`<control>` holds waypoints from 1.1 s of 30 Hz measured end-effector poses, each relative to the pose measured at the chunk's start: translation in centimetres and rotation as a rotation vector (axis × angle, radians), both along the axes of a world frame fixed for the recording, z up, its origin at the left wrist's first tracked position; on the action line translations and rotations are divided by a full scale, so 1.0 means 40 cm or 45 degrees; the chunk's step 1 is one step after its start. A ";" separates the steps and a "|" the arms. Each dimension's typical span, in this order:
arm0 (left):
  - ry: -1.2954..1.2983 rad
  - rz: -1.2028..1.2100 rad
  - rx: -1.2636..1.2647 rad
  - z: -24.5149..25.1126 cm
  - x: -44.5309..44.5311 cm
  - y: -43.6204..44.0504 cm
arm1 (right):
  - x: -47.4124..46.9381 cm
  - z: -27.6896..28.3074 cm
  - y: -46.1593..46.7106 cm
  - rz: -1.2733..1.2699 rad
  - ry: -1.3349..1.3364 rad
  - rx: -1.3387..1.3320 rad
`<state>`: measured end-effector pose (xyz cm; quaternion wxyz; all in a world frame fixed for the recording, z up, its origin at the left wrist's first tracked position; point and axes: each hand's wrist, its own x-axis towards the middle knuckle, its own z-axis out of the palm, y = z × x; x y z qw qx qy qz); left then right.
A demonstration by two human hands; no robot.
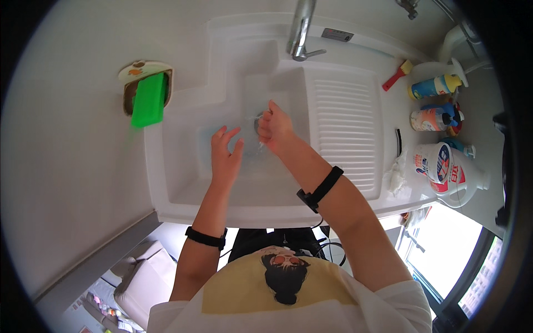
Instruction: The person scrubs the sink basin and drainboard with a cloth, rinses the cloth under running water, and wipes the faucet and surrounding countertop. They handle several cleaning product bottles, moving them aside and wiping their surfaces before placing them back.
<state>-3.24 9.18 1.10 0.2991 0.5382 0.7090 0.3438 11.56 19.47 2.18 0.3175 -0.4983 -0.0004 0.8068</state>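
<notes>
I stand over a white laundry sink [183,183] with a ribbed washboard [345,133] moulded into its right side. Over the left part of the basin hovers my left hand [226,147], its fingers spread and nothing in it. My right hand [275,127] is beside the round drain [259,124], its fingers curled inward; whether anything small lies inside them cannot be seen. Some clear water shows around the drain. A chrome faucet [300,35] rises at the back edge, its lever pointing right. Each forearm wears a black strap.
A green block [149,100] sits in a wall-mounted holder [168,89] at left. Along the right ledge are a red-handled brush [395,77], pump bottles [433,86], a white tub [433,160], a large white jug [462,183] and a crumpled plastic bag [397,177].
</notes>
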 end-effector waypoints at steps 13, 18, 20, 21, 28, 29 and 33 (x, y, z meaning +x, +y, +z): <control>-0.076 0.130 -0.084 -0.027 -0.091 -0.062 | -0.060 0.068 -0.024 0.030 -0.287 0.326; -0.087 0.099 -0.082 -0.035 -0.089 -0.067 | -0.050 0.091 -0.032 0.026 -0.247 0.314; -0.145 0.080 -0.105 -0.027 -0.088 -0.065 | -0.041 0.092 -0.039 0.070 -0.196 0.337; -0.141 0.087 -0.110 -0.018 -0.084 -0.061 | -0.037 0.091 -0.042 0.067 -0.206 0.375; -0.980 0.222 -0.195 0.080 0.012 -0.014 | -0.025 0.069 -0.116 0.107 0.087 0.527; -1.133 0.186 -0.206 0.090 0.026 -0.009 | -0.019 0.067 -0.133 0.139 0.083 0.557; -0.984 0.166 -0.416 0.096 0.028 0.007 | 0.009 0.057 -0.167 0.254 0.015 0.594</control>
